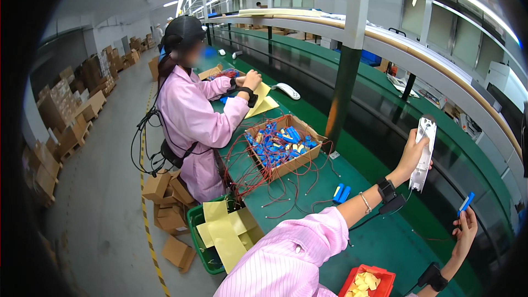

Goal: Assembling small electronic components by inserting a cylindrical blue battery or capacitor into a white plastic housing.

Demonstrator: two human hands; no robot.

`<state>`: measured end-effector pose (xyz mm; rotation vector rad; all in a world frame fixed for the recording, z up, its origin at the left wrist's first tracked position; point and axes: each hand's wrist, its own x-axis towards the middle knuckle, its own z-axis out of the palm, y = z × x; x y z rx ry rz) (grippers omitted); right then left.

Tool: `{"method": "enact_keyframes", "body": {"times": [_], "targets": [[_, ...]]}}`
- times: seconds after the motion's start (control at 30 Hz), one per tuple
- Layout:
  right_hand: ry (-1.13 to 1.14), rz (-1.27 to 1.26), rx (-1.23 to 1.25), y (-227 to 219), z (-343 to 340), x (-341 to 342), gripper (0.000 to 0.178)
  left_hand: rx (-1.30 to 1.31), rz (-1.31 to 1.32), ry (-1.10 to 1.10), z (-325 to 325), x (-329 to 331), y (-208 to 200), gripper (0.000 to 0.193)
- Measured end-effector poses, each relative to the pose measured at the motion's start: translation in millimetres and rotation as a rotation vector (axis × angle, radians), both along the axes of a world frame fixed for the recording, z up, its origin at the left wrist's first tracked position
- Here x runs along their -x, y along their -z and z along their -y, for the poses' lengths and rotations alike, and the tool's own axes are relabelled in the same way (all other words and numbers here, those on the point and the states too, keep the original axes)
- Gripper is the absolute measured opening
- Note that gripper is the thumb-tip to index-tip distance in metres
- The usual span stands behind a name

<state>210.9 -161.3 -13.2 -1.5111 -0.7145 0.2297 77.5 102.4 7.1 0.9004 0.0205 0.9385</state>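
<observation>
Right of the brown cardboard box [297,164], left hand [410,157] grips long white plastic shell [424,159], likely light, stiff, best edge-held; right hand [466,233] pinches blue cylindrical battery [466,202].

The pink sleeve [324,236], at five o'clock, is loose and creased, with thin pale stripes and a small, shiny, pale button [298,249]. The left wrist [375,196], at four o'clock, wears a pale, thin bracelet [365,203] and a black, square-faced band [386,189] beside a dark box [392,204] with a black cable [363,221]. The right wrist [449,268], between four and five, has a black strap [437,279] with a dark wire [411,289].
</observation>
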Motion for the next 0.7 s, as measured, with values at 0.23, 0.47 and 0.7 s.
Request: {"method": "enact_keyframes", "body": {"times": [0.23, 0.47, 0.7], "targets": [[0.039, -0.007, -0.041, -3.7, -1.6, 8.7, 0.035, 0.006, 0.083, 0.124, 14.2, 2.1, 7.5, 0.027], [-0.016, -0.008, -0.094, -19.1, -7.4, 44.8, 0.036, 0.110, 0.117, 0.262, 27.4, -14.3, 20.9, 0.041], [-0.230, -0.152, -0.147, -29.2, -22.8, 99.5, 0.036, 0.138, 0.116, 0.334, 64.5, -31.5, 31.9, 0.038]]}}
